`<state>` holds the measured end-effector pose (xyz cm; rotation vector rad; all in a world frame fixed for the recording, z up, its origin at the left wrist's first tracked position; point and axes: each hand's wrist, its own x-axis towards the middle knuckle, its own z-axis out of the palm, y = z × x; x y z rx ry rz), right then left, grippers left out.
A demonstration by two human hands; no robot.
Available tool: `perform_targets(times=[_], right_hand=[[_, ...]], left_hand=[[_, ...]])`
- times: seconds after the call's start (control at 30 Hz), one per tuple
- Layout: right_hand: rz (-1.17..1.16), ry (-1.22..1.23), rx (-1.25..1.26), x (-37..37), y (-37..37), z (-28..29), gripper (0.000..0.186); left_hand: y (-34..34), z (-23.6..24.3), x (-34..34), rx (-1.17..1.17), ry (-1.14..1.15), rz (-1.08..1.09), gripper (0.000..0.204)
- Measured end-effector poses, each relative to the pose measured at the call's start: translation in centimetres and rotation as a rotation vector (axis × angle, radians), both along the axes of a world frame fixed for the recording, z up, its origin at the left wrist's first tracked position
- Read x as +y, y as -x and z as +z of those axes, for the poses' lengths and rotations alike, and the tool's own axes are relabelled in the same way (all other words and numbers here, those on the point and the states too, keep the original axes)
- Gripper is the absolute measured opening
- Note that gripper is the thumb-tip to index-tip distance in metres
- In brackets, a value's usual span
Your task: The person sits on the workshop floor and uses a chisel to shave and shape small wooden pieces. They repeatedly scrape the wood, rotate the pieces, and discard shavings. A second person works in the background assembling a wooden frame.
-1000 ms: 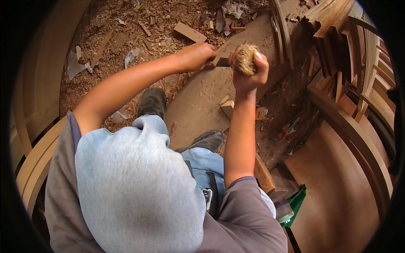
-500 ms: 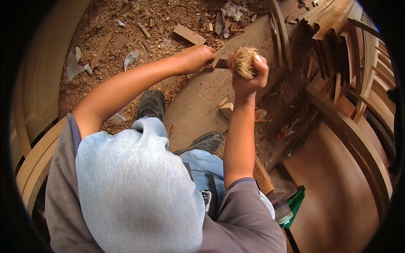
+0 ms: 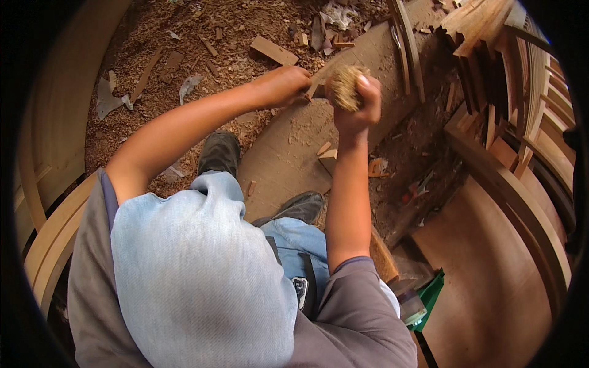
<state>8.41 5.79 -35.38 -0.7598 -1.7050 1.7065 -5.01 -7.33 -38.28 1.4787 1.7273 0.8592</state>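
My left hand [image 3: 283,86] is closed, its fist low over a wooden board, on what looks like a thin wooden piece [image 3: 316,83]; the fingers hide most of it. Close to its right, my right hand [image 3: 361,113] grips a chisel-like tool [image 3: 345,89] whose thick, round end is frayed and straw-coloured. Part of a dark, flat blade shows between the two hands. Beneath them lies the broad, curved brown board [image 3: 288,153], strewn with shavings. On it rests a small wooden block [image 3: 329,161], partly behind my right forearm.
Wood shavings [image 3: 202,37] and offcuts cover the ground ahead, with a flat wooden block [image 3: 273,51] among them. Curved wooden parts [image 3: 515,184] stand stacked at the right. A small handsaw-like tool [image 3: 378,167] lies right of my forearm. My shoes [image 3: 219,154] are at the board's near end.
My right hand has shifted slightly left and the tool's frayed end is blurred by motion. The pale wooden piece beside my left hand shows more. My left hand has hardly moved.
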Motion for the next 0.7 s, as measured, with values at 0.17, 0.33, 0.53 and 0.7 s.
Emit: perform_targets(times=[0.17,0.33,0.53,0.7], right_hand=[[0.109,0.277,0.056,-1.0,-0.6,0.1,0.025],[-0.016,0.487,0.168,-1.1,-1.0,1.1,0.036],[-0.147,0.272,0.046,-0.5,1.0,1.7,0.034],[-0.058,0.128,0.024,-0.6,1.0,3.8,0.032]], left_hand=[[-0.2,-0.6,0.2,-0.050,-0.057,0.040,0.015],[-0.1,-0.8,-0.1,-0.007,-0.023,0.012,0.020],[0.3,-0.2,0.0,-0.022,0.025,-0.018,0.017],[0.2,0.1,-0.2,-0.034,-0.026,0.014,0.011]])
